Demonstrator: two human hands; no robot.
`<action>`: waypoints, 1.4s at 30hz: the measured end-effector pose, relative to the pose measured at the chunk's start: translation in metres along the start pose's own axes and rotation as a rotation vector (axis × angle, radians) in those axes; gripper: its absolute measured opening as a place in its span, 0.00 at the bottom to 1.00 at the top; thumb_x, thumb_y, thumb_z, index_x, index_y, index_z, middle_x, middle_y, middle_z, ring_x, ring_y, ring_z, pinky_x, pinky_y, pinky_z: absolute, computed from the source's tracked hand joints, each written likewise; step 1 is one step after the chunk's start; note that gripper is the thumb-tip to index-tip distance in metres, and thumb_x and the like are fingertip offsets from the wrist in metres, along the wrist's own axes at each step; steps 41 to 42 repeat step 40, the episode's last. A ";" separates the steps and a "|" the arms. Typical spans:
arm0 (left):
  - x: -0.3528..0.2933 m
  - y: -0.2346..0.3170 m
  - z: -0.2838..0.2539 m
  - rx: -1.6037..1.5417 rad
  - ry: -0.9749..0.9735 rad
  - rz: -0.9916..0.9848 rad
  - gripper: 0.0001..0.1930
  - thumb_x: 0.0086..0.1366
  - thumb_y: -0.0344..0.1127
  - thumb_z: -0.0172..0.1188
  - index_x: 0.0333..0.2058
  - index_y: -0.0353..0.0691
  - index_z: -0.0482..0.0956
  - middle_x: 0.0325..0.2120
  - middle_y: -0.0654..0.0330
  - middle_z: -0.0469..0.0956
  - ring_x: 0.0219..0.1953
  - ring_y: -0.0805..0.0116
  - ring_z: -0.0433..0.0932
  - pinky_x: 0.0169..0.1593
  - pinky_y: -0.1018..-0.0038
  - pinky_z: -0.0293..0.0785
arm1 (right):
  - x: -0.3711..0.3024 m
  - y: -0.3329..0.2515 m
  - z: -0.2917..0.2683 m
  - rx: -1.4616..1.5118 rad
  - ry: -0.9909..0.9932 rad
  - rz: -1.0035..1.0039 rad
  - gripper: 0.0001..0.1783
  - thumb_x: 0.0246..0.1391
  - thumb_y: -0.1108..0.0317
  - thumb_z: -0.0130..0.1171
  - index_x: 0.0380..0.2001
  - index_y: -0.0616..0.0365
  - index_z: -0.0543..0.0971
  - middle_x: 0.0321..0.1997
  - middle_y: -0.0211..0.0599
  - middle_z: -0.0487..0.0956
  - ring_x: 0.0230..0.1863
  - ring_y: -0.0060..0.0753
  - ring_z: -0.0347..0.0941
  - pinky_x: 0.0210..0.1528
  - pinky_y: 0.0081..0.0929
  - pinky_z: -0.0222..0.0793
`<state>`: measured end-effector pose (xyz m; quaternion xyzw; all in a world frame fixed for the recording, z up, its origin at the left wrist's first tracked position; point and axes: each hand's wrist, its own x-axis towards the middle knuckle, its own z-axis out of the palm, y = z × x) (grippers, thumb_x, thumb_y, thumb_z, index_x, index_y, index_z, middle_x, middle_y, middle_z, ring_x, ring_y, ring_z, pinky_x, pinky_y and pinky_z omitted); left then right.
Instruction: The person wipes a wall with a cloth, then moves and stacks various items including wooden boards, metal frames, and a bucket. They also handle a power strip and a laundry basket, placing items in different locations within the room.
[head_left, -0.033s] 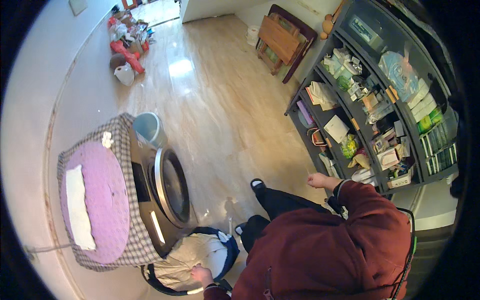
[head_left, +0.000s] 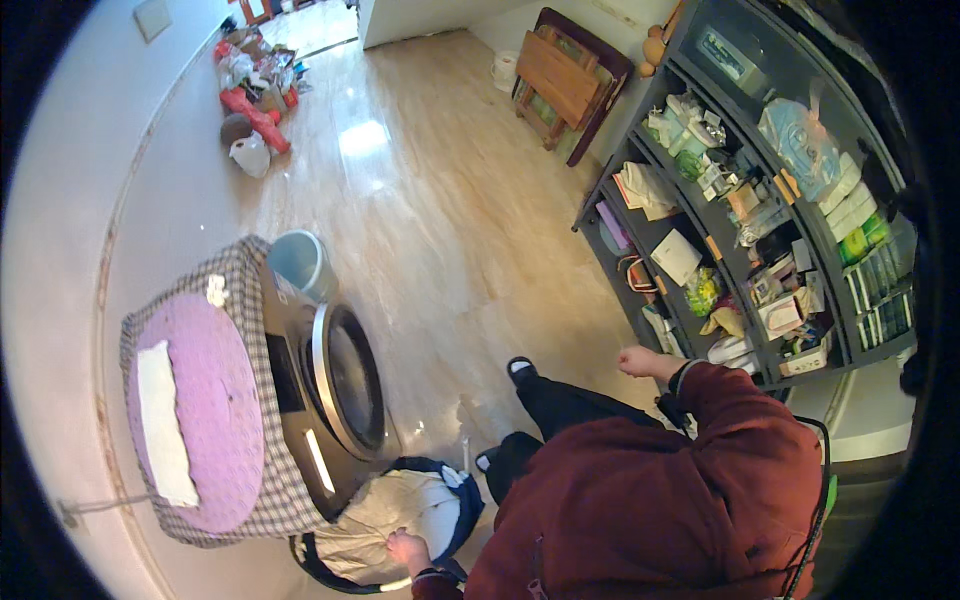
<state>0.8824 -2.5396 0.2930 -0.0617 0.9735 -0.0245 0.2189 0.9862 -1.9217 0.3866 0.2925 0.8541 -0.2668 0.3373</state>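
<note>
Down at the lower left, my left hand (head_left: 408, 548) reaches over the near rim of a round dark-blue basket (head_left: 466, 508). Its fingers are bent and pressed together on the beige cloth (head_left: 365, 530) inside, where folds run toward them. My right hand (head_left: 637, 361) is held out to the right, above the floor near the shelf unit. Its fingers are curled closed, and whatever may be in them is too small to make out.
Beside the basket stands a front-loading washing machine (head_left: 290, 425), its round door (head_left: 352, 385) swung open. A checked cloth and purple mat (head_left: 215, 400) cover its top. Behind it is a blue bucket (head_left: 302, 264). A loaded grey shelf unit (head_left: 690, 225) stands right; folded wooden furniture (head_left: 560, 85) leans far back.
The whole view has shifted slightly. A thin pale sliver that stuck out from my right hand no longer shows. My left hand stays at the cloth in the basket.
</note>
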 end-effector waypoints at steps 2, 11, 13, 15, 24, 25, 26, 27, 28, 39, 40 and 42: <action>0.010 0.025 -0.021 -0.131 0.052 -0.005 0.15 0.42 0.28 0.49 0.32 0.39 0.75 0.34 0.52 0.72 0.40 0.56 0.67 0.46 0.65 0.61 | 0.021 0.020 -0.004 0.140 0.061 -0.024 0.09 0.42 0.66 0.48 0.25 0.59 0.73 0.17 0.36 0.73 0.16 0.28 0.69 0.21 0.29 0.65; 0.057 0.168 -0.148 -0.393 0.565 0.189 0.12 0.42 0.21 0.47 0.29 0.33 0.73 0.30 0.49 0.71 0.37 0.52 0.68 0.44 0.65 0.62 | 0.140 0.083 -0.067 0.563 0.097 0.021 0.09 0.40 0.67 0.50 0.26 0.59 0.73 0.18 0.36 0.72 0.15 0.29 0.67 0.17 0.28 0.62; 0.075 0.207 -0.183 -0.414 0.638 0.295 0.12 0.43 0.20 0.48 0.30 0.32 0.73 0.31 0.49 0.70 0.38 0.53 0.67 0.44 0.65 0.62 | 0.154 0.098 -0.089 0.571 0.134 0.000 0.07 0.40 0.67 0.49 0.21 0.59 0.70 0.15 0.36 0.69 0.14 0.30 0.64 0.16 0.30 0.58; 0.091 0.248 -0.216 -0.390 0.669 0.354 0.14 0.42 0.18 0.48 0.31 0.32 0.72 0.32 0.49 0.69 0.38 0.52 0.67 0.45 0.65 0.62 | 0.159 0.112 -0.109 0.445 0.154 -0.034 0.09 0.39 0.67 0.48 0.13 0.61 0.66 0.09 0.37 0.63 0.11 0.31 0.59 0.15 0.33 0.51; 0.140 0.394 -0.346 -0.410 0.737 0.760 0.17 0.44 0.18 0.47 0.36 0.35 0.69 0.41 0.47 0.65 0.45 0.50 0.63 0.48 0.62 0.59 | 0.141 0.144 -0.123 0.463 0.019 0.291 0.10 0.44 0.66 0.48 0.26 0.61 0.72 0.21 0.39 0.73 0.20 0.30 0.71 0.23 0.29 0.66; 0.149 0.409 -0.360 -0.438 0.747 0.812 0.17 0.44 0.18 0.47 0.36 0.35 0.69 0.41 0.47 0.65 0.45 0.50 0.63 0.47 0.62 0.59 | 0.142 0.142 -0.119 0.501 0.104 0.239 0.10 0.45 0.65 0.47 0.21 0.61 0.70 0.16 0.39 0.70 0.17 0.32 0.66 0.21 0.32 0.63; 0.158 0.425 -0.373 -0.461 0.749 0.860 0.17 0.44 0.18 0.47 0.37 0.36 0.69 0.42 0.47 0.65 0.45 0.50 0.63 0.47 0.62 0.59 | 0.142 0.139 -0.115 0.496 0.170 0.218 0.12 0.46 0.65 0.45 0.15 0.61 0.69 0.12 0.39 0.66 0.13 0.33 0.62 0.20 0.35 0.61; 0.166 0.441 -0.387 -0.486 0.746 0.911 0.17 0.44 0.18 0.47 0.37 0.36 0.69 0.42 0.47 0.65 0.45 0.50 0.63 0.47 0.62 0.59 | 0.142 0.135 -0.113 0.494 0.223 0.215 0.17 0.47 0.64 0.44 0.09 0.61 0.67 0.07 0.40 0.62 0.09 0.35 0.57 0.19 0.37 0.58; 0.174 0.456 -0.400 -0.492 0.754 0.965 0.17 0.44 0.18 0.47 0.37 0.36 0.70 0.42 0.47 0.65 0.45 0.50 0.63 0.47 0.62 0.59 | 0.145 0.131 -0.115 0.528 0.263 0.216 0.17 0.47 0.65 0.45 0.10 0.61 0.67 0.08 0.40 0.63 0.10 0.35 0.58 0.19 0.38 0.58; 0.259 0.566 -0.542 -0.622 0.807 1.433 0.15 0.48 0.20 0.48 0.37 0.39 0.72 0.46 0.48 0.63 0.47 0.51 0.62 0.47 0.65 0.60 | 0.195 -0.005 -0.150 0.646 0.386 0.267 0.11 0.43 0.64 0.49 0.28 0.60 0.71 0.23 0.40 0.73 0.22 0.32 0.71 0.23 0.30 0.68; 0.266 0.571 -0.549 -0.648 0.807 1.433 0.15 0.49 0.21 0.48 0.37 0.40 0.72 0.46 0.49 0.63 0.48 0.51 0.62 0.48 0.64 0.59 | 0.202 -0.020 -0.152 0.771 0.402 0.320 0.11 0.43 0.62 0.51 0.28 0.57 0.72 0.27 0.43 0.73 0.24 0.33 0.72 0.24 0.31 0.69; 0.266 0.571 -0.549 -0.648 0.807 1.433 0.15 0.49 0.21 0.48 0.37 0.40 0.72 0.46 0.49 0.63 0.48 0.51 0.62 0.48 0.64 0.59 | 0.202 -0.020 -0.152 0.771 0.402 0.320 0.11 0.43 0.62 0.51 0.28 0.57 0.72 0.27 0.43 0.73 0.24 0.33 0.72 0.24 0.31 0.69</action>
